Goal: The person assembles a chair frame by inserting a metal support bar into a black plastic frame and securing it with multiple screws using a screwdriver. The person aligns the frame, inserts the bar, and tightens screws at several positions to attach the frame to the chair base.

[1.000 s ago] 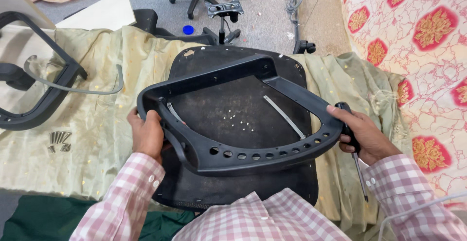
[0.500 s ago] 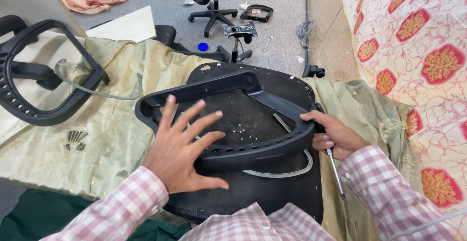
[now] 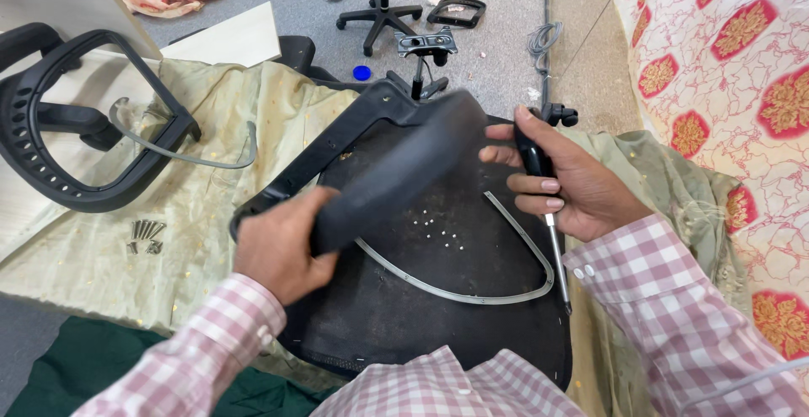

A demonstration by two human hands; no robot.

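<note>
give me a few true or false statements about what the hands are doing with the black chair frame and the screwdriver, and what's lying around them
1. The left hand grips the curved black plastic chair frame. True.
2. The right hand holds a black-handled screwdriver with its shaft pointing down. True.
3. The screwdriver tip is driven into the frame. False: it hangs over the black mesh seat panel, apart from the frame.
4. A loose bunch of metal screws lies on the pale green cloth. True.
5. The thin grey curved strip lies on the grey floor. False: it rests on the seat panel.
</note>
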